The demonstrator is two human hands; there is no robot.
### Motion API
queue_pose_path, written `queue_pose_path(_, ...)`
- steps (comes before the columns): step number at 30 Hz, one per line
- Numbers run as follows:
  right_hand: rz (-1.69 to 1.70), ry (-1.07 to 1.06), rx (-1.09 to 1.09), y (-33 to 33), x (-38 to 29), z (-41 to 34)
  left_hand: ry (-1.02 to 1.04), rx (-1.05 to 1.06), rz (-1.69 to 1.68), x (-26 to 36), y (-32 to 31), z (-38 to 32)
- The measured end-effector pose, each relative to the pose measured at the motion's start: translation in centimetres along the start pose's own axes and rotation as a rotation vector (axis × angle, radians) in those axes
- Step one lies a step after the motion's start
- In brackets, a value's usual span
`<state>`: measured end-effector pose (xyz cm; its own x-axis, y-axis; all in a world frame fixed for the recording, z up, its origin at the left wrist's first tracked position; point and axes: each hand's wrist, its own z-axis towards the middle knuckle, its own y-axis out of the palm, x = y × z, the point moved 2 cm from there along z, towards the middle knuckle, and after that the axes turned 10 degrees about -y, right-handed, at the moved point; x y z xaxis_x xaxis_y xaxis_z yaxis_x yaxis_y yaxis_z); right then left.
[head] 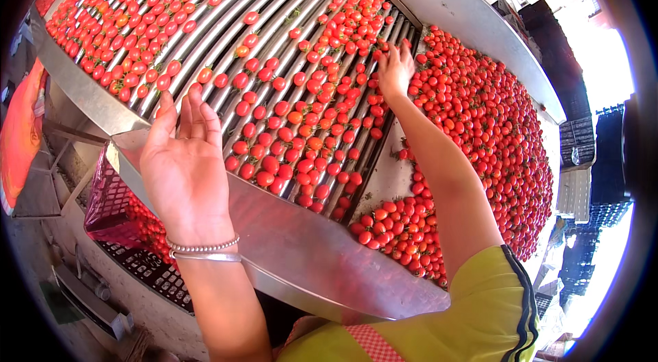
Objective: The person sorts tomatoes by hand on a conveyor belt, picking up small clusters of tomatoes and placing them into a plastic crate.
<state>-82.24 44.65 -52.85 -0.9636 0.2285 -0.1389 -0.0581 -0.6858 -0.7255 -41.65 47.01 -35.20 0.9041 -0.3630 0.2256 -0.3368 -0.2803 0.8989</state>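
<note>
My left hand [187, 167] is palm up over the near metal edge of a roller table, its fingers apart and curled a little beside a few cherry tomatoes. Its palm is bare. My right hand [396, 69] reaches to the right end of the steel rollers [288, 18], back towards the camera, fingers spread among tomatoes; whether its fingertips grip any is hidden. Loose red cherry tomatoes [303, 131], some with green stems, lie across the rollers. To the right, a large heap of cherry tomatoes [488, 131] fills a metal tray [383, 172].
A metal side wall [452, 7] bounds the far right side. Below the left edge stands a crate with a pink liner [105, 203], holding tomatoes. Dark plastic crates [576, 141] are stacked at the right. An orange-red cloth or bag [23, 136] is at the far left.
</note>
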Motion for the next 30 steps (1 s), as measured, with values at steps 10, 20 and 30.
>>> queue_pose_path(10,0.133,-0.140,-0.370,5.5,-7.0,8.5,-0.002,-0.024,0.053,-0.5,-1.0,-0.7)
queue_pose_path(20,-0.297,0.213,-0.469,3.5,5.4,3.5,0.016,0.012,0.002,-1.8,-1.2,-0.5)
queue_pose_path(30,0.298,-0.186,-0.321,5.9,-2.0,4.7,-0.011,-0.001,0.005,-2.3,-1.5,-0.8)
